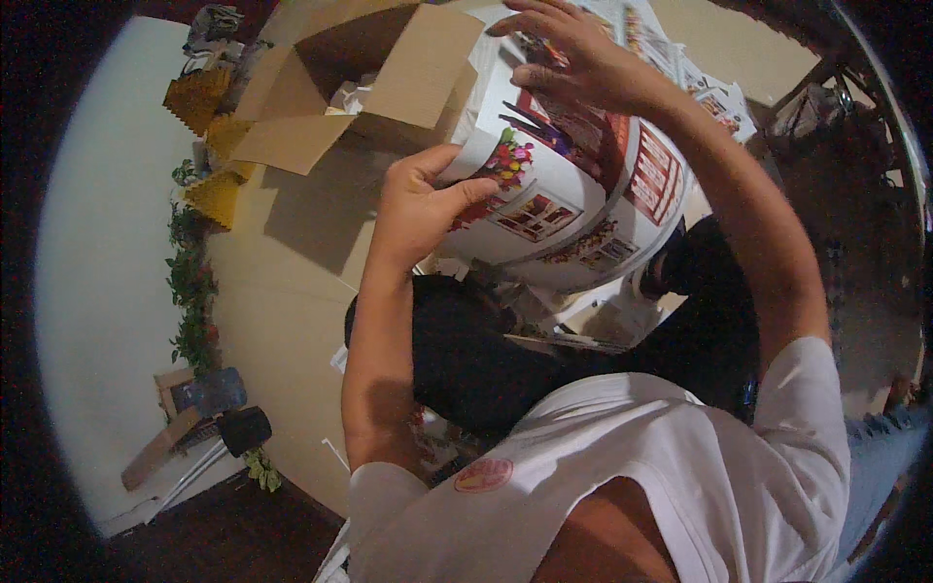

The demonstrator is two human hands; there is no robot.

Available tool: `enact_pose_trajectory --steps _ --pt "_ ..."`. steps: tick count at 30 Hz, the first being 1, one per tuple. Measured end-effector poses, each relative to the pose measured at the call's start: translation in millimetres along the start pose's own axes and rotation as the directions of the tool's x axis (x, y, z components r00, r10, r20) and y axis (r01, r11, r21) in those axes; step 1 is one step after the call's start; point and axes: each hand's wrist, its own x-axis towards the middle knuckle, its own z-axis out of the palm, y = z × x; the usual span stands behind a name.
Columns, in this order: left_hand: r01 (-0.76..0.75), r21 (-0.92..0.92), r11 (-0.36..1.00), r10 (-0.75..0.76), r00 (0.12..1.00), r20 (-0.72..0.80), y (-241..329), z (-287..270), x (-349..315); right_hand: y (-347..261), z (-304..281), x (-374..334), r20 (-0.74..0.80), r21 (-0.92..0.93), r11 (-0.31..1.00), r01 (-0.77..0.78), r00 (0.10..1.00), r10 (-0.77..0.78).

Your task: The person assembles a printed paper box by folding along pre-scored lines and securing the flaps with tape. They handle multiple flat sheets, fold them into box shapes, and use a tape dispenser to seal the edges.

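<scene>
A large printed paper sheet [573, 209] curves over my lap, white with red panels, flowers and small pictures. Its left edge is pinched between the thumb and fingers of my left hand [418, 204]. Over the sheet's far part is my right hand [569, 58], fingers apart and thumb stretched out. Whether its fingertips touch the paper I cannot tell. More printed sheets [646, 39] lie beyond and under my right forearm.
An open cardboard box [408, 73] stands at the far left of the sheet, flaps spread, with white paper [355, 95] inside. Green plants [191, 282] and yellow pleated pieces [209, 194] line the white wall. A long-handled dustpan [243, 430] leans at lower left.
</scene>
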Motion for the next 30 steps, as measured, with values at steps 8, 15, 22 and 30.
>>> enact_pose_trajectory --steps 8,15,22,30 --pt "-0.294 -0.012 0.956 0.290 0.947 -0.140 11.1 -25.2 -2.4 -50.5 14.6 -47.7 0.281 0.329 0.898 -0.291 0.938 0.201" --pt "-0.212 -0.162 0.964 0.215 0.977 0.000 23.8 -22.6 0.3 -69.0 -10.3 -48.1 0.424 0.382 0.797 -0.467 0.855 0.298" --pt "0.045 -0.077 0.996 -0.025 0.970 0.243 30.4 -6.1 -4.3 -75.5 7.2 -82.6 0.305 0.451 0.787 -0.421 0.901 0.307" --pt "-0.174 -0.023 0.985 0.175 0.967 0.187 41.6 -6.2 -5.7 -79.2 -13.1 -73.6 0.244 0.382 0.831 -0.404 0.912 0.331"
